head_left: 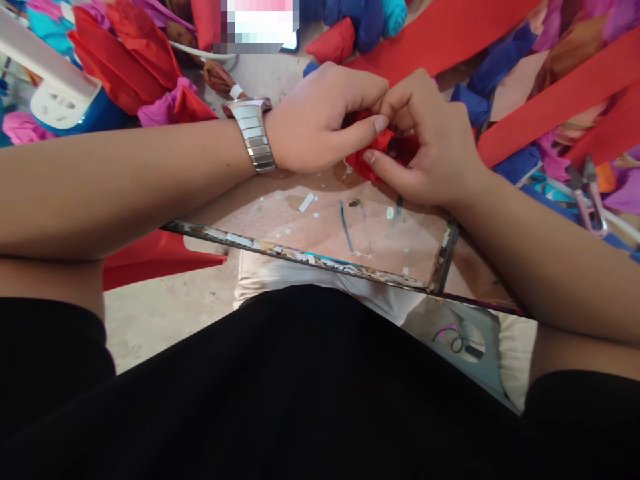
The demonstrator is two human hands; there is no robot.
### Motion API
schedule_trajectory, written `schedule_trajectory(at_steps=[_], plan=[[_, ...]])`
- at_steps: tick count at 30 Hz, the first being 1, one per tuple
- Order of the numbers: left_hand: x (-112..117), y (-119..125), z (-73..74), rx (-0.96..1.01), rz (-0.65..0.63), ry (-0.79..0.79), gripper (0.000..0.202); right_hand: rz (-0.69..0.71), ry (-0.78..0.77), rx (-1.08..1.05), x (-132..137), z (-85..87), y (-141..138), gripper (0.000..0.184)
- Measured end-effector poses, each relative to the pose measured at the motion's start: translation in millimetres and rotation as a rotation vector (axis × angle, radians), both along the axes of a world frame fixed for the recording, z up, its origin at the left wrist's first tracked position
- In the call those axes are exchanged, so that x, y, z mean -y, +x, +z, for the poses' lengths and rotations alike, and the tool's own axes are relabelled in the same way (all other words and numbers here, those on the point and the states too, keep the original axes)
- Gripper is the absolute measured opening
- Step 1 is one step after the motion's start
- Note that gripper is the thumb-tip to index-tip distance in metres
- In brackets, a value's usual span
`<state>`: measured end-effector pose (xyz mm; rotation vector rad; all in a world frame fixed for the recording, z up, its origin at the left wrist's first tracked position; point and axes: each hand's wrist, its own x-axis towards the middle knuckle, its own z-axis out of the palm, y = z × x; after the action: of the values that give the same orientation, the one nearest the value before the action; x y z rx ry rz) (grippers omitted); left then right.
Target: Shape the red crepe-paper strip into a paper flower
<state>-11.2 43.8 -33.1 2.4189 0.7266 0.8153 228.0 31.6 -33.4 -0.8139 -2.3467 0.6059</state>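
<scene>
Both hands meet over the table, closed on one piece of bunched red fabric (367, 163). My left hand (327, 120), with a metal watch on its wrist, has its thumb and curled fingers on the fabric's left and upper side. From the right, my right hand (433, 143) pinches the same fabric, thumb below and bent fingers above. The fabric is gathered into folds with loose threads beside it, and much of it is hidden behind the fingers. A long red fabric strip (445, 33) lies just behind the hands.
Thread snips (589, 197) lie at the right. A power strip (65, 103) and red fabric bundles (133, 60) are at the left. A lit phone screen (263, 27) is at the back. Paper scraps dot the tabletop (320, 230); its edge runs close to my lap.
</scene>
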Motion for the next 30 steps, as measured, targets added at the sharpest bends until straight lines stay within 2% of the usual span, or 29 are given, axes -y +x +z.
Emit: schedule_trajectory(at_steps=[4,9,15,25,30], plan=[[-1.2,0.0,-0.6,-0.007,-0.001,0.016,0.034,0.006,0.115,0.036,-2.3,-1.2,0.3,0.032],[-2.0,-1.4,-0.1,-0.046,-0.006,0.038,0.041,-0.004,0.041,0.04,-1.8,2.2,1.6,0.034],[-1.2,-3.0,1.4,-0.056,0.001,0.024,0.039,-0.003,0.128,0.09,-0.6,3.4,1.9,0.027],[-0.5,2.2,0.0,0.011,0.013,-0.002,0.039,-0.006,0.127,0.067,-0.6,0.3,0.2,0.028],[-2.6,0.9,-2.6,-0.02,0.012,0.021,0.046,-0.019,0.095,0.08,0.6,-0.3,0.5,0.032]])
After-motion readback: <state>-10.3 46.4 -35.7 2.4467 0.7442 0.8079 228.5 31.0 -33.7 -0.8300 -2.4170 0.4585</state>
